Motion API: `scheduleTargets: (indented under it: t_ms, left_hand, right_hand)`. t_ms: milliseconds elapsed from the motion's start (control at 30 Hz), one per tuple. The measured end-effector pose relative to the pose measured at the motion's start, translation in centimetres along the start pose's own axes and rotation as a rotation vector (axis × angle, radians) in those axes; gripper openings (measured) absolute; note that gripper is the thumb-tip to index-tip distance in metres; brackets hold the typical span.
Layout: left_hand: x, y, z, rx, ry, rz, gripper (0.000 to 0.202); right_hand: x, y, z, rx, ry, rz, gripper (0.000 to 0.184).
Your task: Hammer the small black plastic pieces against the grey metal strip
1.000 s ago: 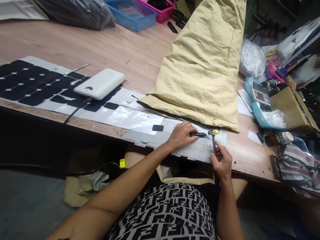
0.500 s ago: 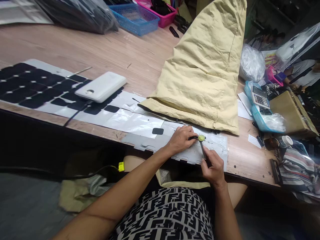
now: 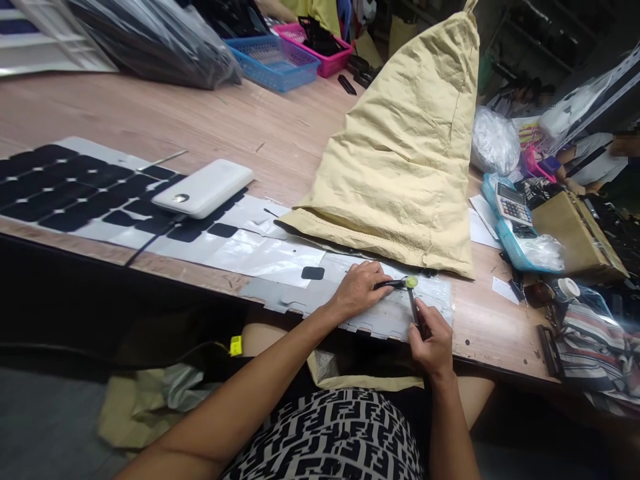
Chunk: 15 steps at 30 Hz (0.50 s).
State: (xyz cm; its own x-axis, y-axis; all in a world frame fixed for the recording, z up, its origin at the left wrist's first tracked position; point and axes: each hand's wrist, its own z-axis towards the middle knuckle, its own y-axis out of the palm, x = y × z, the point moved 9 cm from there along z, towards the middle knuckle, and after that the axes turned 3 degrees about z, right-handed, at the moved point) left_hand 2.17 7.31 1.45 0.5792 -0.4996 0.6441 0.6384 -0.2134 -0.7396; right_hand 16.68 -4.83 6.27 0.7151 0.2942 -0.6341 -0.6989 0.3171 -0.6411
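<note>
My left hand (image 3: 361,288) is closed on a thin black piece (image 3: 391,284) that points right, out past the fingertips. A small round yellow-green part (image 3: 411,282) sits at its far end. From below, my right hand (image 3: 434,339) grips a slim grey metal tool (image 3: 413,306), its tip touching or just beneath the yellow-green part. What kind of tool it is, I cannot tell. Both hands are over the grey-white sheet (image 3: 320,297) along the table's front edge. A black rounded square (image 3: 313,273) lies on the white sheet left of my left hand.
A large beige fabric bag (image 3: 390,180) lies just beyond my hands. To the left, a white power bank (image 3: 205,188) rests on black solar panels (image 3: 55,183). Blue basket (image 3: 273,63) and pink basket (image 3: 320,47) stand behind. A calculator (image 3: 513,203) lies right, near a seated person.
My right hand and the tool have shifted slightly right and down. More of the black piece shows beyond my left fingers. The camera view has tilted a little.
</note>
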Motion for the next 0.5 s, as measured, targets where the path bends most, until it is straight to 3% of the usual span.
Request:
scheduleTargets:
  t_ms: [267,500]
  left_hand:
    - [-0.4,0.3,-0.3,0.006,0.010,0.012,0.026]
    - [-0.4,0.5,-0.5,0.008,0.020,0.034,0.027]
  right_hand:
    - [6.9,-1.4,-0.4,0.255,0.460,0.488,0.053]
    - [8.1,-1.8,-0.7,0.333,0.543,0.660,0.051]
